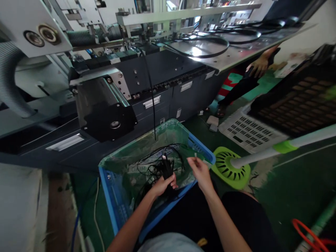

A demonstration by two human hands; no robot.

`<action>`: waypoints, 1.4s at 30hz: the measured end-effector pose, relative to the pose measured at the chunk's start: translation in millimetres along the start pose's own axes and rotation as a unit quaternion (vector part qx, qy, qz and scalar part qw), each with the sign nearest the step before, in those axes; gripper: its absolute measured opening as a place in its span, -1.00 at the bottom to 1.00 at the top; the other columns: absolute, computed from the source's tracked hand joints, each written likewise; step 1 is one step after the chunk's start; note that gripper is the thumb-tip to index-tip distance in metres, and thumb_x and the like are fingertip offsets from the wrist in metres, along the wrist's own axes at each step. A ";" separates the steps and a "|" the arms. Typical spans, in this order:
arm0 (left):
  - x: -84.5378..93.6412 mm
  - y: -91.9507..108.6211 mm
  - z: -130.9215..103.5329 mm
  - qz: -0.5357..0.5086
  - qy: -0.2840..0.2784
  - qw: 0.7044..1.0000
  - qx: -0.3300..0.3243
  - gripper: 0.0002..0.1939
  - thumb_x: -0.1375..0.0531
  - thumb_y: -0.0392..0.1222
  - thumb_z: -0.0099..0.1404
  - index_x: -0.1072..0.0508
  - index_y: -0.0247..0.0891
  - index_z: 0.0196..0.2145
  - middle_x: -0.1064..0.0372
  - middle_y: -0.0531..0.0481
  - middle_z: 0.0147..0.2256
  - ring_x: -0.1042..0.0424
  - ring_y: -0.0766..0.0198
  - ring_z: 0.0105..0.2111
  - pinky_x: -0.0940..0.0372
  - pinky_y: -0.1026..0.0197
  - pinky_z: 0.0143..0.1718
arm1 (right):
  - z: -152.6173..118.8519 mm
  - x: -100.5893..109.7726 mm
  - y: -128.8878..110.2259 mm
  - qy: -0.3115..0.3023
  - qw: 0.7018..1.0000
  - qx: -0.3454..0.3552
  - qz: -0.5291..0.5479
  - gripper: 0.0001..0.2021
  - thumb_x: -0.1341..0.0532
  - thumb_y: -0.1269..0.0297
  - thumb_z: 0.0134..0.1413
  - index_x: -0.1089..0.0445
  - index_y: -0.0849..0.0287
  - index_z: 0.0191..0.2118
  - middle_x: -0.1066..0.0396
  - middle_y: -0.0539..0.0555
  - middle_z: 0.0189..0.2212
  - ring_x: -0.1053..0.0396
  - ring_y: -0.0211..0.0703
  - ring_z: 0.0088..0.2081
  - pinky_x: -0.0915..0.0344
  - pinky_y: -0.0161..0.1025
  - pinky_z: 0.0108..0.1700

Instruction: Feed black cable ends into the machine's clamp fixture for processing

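Observation:
My left hand is closed around a bundle of black cables, whose plug ends point up and away from me; one pale metal tip shows at the top. To its right, my right hand is raised in a pinch near the rim of a blue crate. A small pale tip sticks up from those fingers and looks like the plug of a cable; the fingers hide most of it. Below both hands, the crate has a greenish plastic liner and more loose black cables lie inside.
A large machine stands ahead, with one black cable hanging from it into the crate. Coiled cables rest on its metal shelf. At right are a green fan-shaped base with a pole, a white basket and another person's hand.

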State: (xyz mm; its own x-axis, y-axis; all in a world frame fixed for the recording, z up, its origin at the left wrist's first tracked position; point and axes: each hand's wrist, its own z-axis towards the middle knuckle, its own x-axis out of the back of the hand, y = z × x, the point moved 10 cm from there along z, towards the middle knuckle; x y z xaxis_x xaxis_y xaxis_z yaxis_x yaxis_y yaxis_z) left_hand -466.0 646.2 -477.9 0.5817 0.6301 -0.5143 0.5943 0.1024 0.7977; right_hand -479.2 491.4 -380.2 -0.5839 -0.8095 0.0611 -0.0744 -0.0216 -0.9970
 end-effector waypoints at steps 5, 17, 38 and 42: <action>-17.3 0.0 -1.6 0.067 -0.005 0.998 0.006 -0.51 -0.27 0.24 0.10 -0.34 -0.30 -0.52 -0.14 0.18 -0.66 -0.16 0.40 -0.61 -0.24 0.23 -0.36 | 4.3 -53.2 7.6 -0.117 0.990 0.016 -0.073 -0.65 -0.49 0.10 -0.44 -0.46 0.19 -0.49 -0.23 -0.11 -0.63 -0.16 -0.28 -0.57 -0.13 -0.34 -0.50; 2.8 1.8 -0.1 0.025 0.096 0.995 0.013 -0.34 -0.32 0.29 -0.02 -0.51 -0.32 -0.15 -0.50 -0.08 -0.35 -0.44 0.18 -0.36 -0.28 0.15 -0.19 | -16.1 -50.8 33.6 -0.075 0.995 -0.035 -0.061 -0.55 -0.06 -0.16 0.14 -0.32 0.17 -0.40 -0.28 -0.05 -0.63 -0.17 -0.28 -0.73 -0.09 -0.37 -0.75; 2.9 1.2 1.0 0.011 0.112 0.993 0.035 -0.41 -0.39 0.10 -0.04 -0.40 -0.36 -0.17 -0.47 -0.03 -0.45 -0.42 0.27 -0.54 -0.31 0.19 -0.37 | 27.3 -22.2 29.9 0.092 0.995 0.013 -0.046 -0.46 0.01 -0.17 0.20 -0.42 0.26 -0.35 -0.37 0.03 -0.59 -0.30 -0.18 -0.52 -0.21 -0.28 -0.42; 8.2 15.5 -0.7 0.060 0.114 0.992 0.009 -0.46 -0.37 0.10 0.00 -0.48 -0.35 -0.17 -0.49 -0.10 -0.32 -0.47 0.16 -0.34 -0.31 0.13 -0.19 | 36.2 -20.3 13.8 0.058 0.995 0.038 -0.075 -0.46 -0.01 -0.20 0.17 -0.39 0.23 -0.37 -0.23 -0.05 -0.64 -0.19 -0.23 -0.56 -0.12 -0.31 -0.46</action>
State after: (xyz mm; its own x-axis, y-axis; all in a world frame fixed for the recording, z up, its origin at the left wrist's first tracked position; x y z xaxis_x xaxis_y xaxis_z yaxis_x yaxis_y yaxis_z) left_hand -452.4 653.5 -469.6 0.5096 0.7948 -0.3296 0.5393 0.0034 0.8421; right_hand -439.1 486.3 -396.9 -0.6606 -0.7210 0.2092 -0.1084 -0.1841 -0.9769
